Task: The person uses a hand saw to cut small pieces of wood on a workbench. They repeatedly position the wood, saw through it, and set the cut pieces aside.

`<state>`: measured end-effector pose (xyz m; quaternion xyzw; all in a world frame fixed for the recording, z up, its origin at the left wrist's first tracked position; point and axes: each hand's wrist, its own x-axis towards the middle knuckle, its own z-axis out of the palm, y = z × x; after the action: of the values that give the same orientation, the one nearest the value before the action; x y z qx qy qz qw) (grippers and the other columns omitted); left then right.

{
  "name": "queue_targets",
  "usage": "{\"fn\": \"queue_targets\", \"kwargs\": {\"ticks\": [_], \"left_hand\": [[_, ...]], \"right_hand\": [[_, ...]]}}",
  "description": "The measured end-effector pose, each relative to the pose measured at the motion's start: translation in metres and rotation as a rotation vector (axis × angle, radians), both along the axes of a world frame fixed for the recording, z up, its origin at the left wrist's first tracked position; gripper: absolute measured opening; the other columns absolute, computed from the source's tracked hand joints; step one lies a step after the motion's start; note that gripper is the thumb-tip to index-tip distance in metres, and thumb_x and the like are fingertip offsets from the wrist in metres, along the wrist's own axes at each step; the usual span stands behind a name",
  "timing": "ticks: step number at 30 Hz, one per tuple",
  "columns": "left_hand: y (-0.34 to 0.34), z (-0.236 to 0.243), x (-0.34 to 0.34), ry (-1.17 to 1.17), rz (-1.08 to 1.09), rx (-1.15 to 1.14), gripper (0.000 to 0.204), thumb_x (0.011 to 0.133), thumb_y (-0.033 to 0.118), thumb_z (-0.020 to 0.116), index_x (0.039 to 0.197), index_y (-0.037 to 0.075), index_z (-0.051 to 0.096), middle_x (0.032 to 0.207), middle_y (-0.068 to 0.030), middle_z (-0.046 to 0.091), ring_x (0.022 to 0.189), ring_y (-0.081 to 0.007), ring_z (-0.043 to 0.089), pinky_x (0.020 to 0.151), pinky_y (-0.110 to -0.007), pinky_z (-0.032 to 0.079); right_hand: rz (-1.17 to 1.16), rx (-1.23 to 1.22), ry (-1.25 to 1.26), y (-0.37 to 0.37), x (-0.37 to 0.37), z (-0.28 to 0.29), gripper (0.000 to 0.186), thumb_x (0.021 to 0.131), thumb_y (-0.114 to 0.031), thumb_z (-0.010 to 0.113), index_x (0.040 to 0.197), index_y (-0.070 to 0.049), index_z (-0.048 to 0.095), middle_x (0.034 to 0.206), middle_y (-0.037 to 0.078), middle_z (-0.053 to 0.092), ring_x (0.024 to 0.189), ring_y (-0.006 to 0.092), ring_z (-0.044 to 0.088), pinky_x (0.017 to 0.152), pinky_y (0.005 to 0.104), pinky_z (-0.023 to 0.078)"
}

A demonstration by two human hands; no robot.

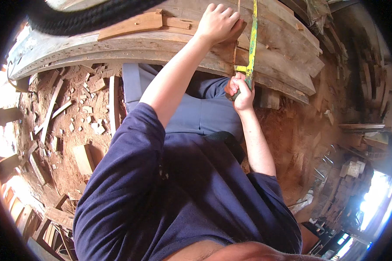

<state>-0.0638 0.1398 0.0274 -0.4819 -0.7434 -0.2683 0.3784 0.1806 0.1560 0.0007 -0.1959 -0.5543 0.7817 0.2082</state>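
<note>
My right hand (243, 92) is wrapped around the grip of a hacksaw-like saw with a worn yellow-green frame (252, 43). The frame points away from me over the wooden workbench (183, 47). Its thin, brownish blade runs along the frame's left side, close to a small brown piece of wood (236, 34). Curled fingers of my left hand (219, 24) hold that piece against the bench top; the hand covers much of it. Whether the blade touches the wood, I cannot tell.
A flat brown board (133, 26) lies on the bench, left of my left hand. Wood offcuts (88, 109) and long strips litter the sawdust-covered floor at left. A dark cord-like strap (91, 18) crosses the upper left. Stacked timber (331, 191) stands at right.
</note>
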Motion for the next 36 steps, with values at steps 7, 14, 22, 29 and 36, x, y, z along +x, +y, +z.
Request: {"fn": "queue_targets", "kwargs": {"ticks": [7, 14, 22, 29, 36], "left_hand": [[-0.026, -0.006, 0.008, 0.008, -0.044, -0.043, 0.033, 0.094, 0.041, 0.065, 0.115, 0.016, 0.063, 0.104, -0.0041, 0.063, 0.103, -0.0239, 0.059, 0.088, -0.044, 0.043], [-0.026, -0.005, 0.022, 0.024, 0.015, 0.008, 0.039, 0.092, 0.041, 0.066, 0.121, 0.015, 0.061, 0.107, -0.0048, 0.062, 0.106, -0.0255, 0.057, 0.091, -0.049, 0.042], [-0.030, -0.013, 0.030, -0.018, 0.074, -0.059, 0.053, 0.090, 0.041, 0.068, 0.136, 0.018, 0.055, 0.123, -0.0055, 0.058, 0.121, -0.0271, 0.053, 0.101, -0.053, 0.038], [-0.029, -0.014, 0.028, 0.056, 0.089, -0.009, 0.044, 0.092, 0.042, 0.065, 0.129, 0.018, 0.059, 0.116, -0.0053, 0.060, 0.116, -0.0266, 0.054, 0.096, -0.052, 0.041], [-0.027, -0.012, 0.028, 0.020, 0.131, -0.061, 0.050, 0.089, 0.040, 0.068, 0.134, 0.021, 0.055, 0.123, -0.0032, 0.058, 0.123, -0.0261, 0.050, 0.100, -0.051, 0.035]], "right_hand": [[-0.033, 0.134, 0.014, -0.004, 0.001, -0.012, 0.026, 0.090, -0.010, 0.060, 0.068, -0.009, 0.047, 0.059, -0.002, 0.044, 0.052, 0.0093, 0.043, 0.051, 0.0279, 0.035], [-0.031, 0.079, 0.045, -0.002, 0.002, -0.021, 0.025, 0.090, -0.009, 0.065, 0.069, -0.008, 0.051, 0.057, -0.003, 0.045, 0.051, 0.0078, 0.043, 0.051, 0.0271, 0.033], [-0.006, 0.084, 0.009, 0.000, 0.002, -0.021, 0.023, 0.093, -0.009, 0.059, 0.072, -0.007, 0.049, 0.059, -0.001, 0.044, 0.052, 0.0088, 0.042, 0.053, 0.0278, 0.036], [0.045, 0.091, 0.042, 0.002, 0.004, -0.022, 0.025, 0.094, -0.007, 0.057, 0.071, -0.007, 0.047, 0.061, -0.001, 0.044, 0.053, 0.0091, 0.041, 0.054, 0.0284, 0.036], [0.028, 0.007, 0.103, 0.003, 0.003, -0.021, 0.024, 0.090, -0.010, 0.063, 0.069, -0.008, 0.051, 0.057, -0.004, 0.043, 0.051, 0.0071, 0.041, 0.050, 0.0269, 0.031]]}}
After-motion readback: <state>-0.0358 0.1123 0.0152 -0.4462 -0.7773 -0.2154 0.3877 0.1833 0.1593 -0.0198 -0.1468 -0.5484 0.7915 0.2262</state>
